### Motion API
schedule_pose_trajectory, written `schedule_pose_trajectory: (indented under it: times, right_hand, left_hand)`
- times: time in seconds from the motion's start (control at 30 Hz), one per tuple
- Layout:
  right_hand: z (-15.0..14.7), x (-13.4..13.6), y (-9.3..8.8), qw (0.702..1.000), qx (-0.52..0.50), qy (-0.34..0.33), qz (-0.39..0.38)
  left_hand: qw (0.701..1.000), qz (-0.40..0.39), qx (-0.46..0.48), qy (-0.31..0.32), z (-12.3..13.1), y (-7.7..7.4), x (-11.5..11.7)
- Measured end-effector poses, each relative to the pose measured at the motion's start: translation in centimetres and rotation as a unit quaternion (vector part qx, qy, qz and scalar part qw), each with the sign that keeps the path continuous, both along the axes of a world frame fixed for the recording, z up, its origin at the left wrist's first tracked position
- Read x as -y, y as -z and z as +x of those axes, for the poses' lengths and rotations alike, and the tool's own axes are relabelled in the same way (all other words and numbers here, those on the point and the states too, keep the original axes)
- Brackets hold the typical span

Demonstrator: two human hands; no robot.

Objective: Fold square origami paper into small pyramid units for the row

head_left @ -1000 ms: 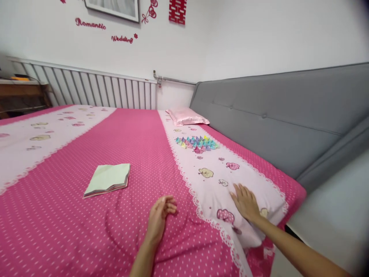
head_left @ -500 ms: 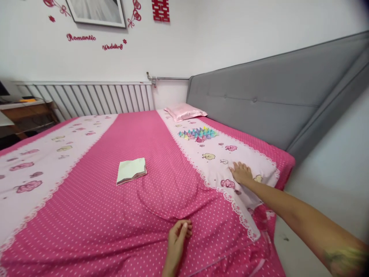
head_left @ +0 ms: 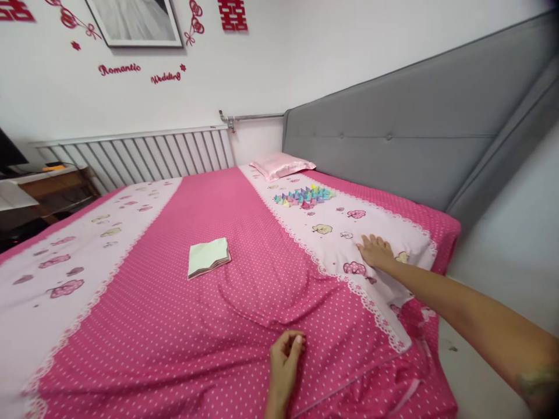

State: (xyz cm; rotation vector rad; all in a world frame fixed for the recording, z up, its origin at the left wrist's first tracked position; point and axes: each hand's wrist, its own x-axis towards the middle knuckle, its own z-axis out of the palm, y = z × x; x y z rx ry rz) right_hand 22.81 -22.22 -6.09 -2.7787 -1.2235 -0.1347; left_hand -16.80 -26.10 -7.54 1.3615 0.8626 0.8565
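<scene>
- Fingers of the right hand (head_left: 376,253) are lying spread on the bed (head_left: 253,291), seemingly bracing.
- Left hand (head_left: 285,356) is curling; whether fingertips are meeting, I cannot tell.
- Paper stack (head_left: 209,256) is lying between its ten and eleven o'clock, folded pieces (head_left: 304,198) toward twelve, seemingly set clear.

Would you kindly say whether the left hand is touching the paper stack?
Apart: the head view shows pink bedding between the left hand and paper stack.

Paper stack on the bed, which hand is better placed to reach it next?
Probably your left hand: it is nearer the paper stack, loosely curled, while the right hand lies farther off, palm down on the pale bedding band.
</scene>
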Motion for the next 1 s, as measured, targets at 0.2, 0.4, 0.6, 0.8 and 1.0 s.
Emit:
schedule_pose_trajectory:
  times: [0.2,0.4,0.6,0.8,1.0]
  right_hand:
    - [0.2,0.2,0.3,1.0,0.006,-0.006,0.003]
    - [0.1,0.5,0.1,1.0,0.019,-0.014,0.007]
    - [0.2,0.7,-0.1,1.0,0.019,-0.019,0.007]
    - [0.3,1.0,-0.1,0.999,0.021,-0.029,0.006]
    - [0.4,1.4,0.0,0.999,0.017,-0.038,0.009]
  left_hand:
    - [1.0,0.013,-0.023,0.002,-0.4,0.2,0.6]
    - [0.997,0.053,-0.06,0.003,-1.2,-1.1,1.0]
    - [0.981,0.165,-0.102,-0.012,-1.6,-4.4,-0.8]
    - [0.933,0.291,-0.173,-0.123,-2.9,-8.5,-6.1]
    - [0.843,0.322,-0.358,-0.242,-5.9,-11.0,-13.7]
